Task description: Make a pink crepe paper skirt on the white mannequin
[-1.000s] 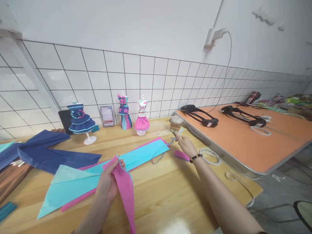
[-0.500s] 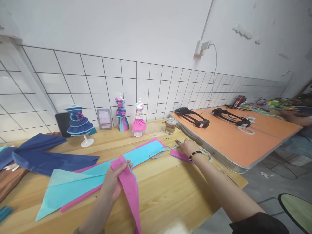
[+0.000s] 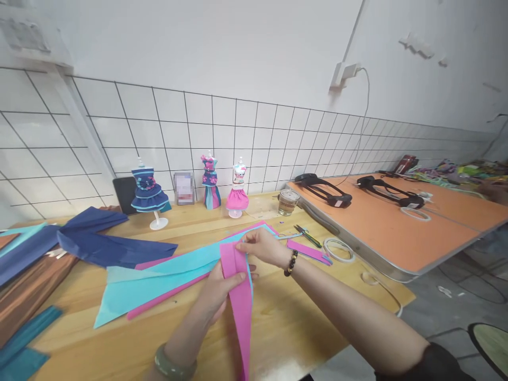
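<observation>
Pink paper strip (image 3: 239, 296), long, folded, hanging off table edge, pinched by left hand (image 3: 219, 288) and right hand (image 3: 262, 246)

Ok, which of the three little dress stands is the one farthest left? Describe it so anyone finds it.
On the wooden table, three dress stands line the tiled wall. The left one, by a dark phone, wears a wide navy tiered dress on a white foot; the other two are slimmer and show pink.

Paper sheets across the desk (image 3: 278, 323), dress forms behind

The folded strip (image 3: 239, 296) lies over the paper sheets (image 3: 166, 275) at centre; scissors (image 3: 304, 234) and a tape roll (image 3: 338, 248) lie right; a glass jar (image 3: 288, 201) stands behind them, three dress forms (image 3: 210, 182) along the wall.
</observation>
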{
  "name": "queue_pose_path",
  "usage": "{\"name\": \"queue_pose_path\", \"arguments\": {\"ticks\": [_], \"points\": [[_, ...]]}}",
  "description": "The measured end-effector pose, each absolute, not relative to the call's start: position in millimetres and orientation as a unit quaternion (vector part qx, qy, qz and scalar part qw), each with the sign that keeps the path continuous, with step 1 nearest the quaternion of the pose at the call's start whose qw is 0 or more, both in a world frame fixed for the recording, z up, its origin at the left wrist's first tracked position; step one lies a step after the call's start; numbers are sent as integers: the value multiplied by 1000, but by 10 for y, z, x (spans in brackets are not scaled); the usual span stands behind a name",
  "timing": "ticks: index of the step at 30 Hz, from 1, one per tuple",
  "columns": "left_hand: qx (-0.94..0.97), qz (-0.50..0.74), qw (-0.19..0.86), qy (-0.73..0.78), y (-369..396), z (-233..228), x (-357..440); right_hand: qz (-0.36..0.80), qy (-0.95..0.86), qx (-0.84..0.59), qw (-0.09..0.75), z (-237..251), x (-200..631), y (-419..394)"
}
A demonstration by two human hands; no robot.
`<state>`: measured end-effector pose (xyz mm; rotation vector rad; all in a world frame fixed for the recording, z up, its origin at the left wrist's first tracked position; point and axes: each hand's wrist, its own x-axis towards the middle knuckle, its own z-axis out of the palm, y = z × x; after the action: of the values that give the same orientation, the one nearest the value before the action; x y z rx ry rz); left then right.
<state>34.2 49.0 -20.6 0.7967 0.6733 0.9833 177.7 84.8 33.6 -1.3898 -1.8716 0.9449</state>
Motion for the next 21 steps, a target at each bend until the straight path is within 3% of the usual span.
{"name": "queue_pose_path", "arguments": {"ticks": [7, 21], "points": [[387, 339, 836, 191, 421, -159, 261, 268, -670, -558, 410, 656, 2003, 1277], [464, 260, 833, 151, 355, -117, 246, 109, -612, -592, 513, 1685, 2342, 1514]]}}
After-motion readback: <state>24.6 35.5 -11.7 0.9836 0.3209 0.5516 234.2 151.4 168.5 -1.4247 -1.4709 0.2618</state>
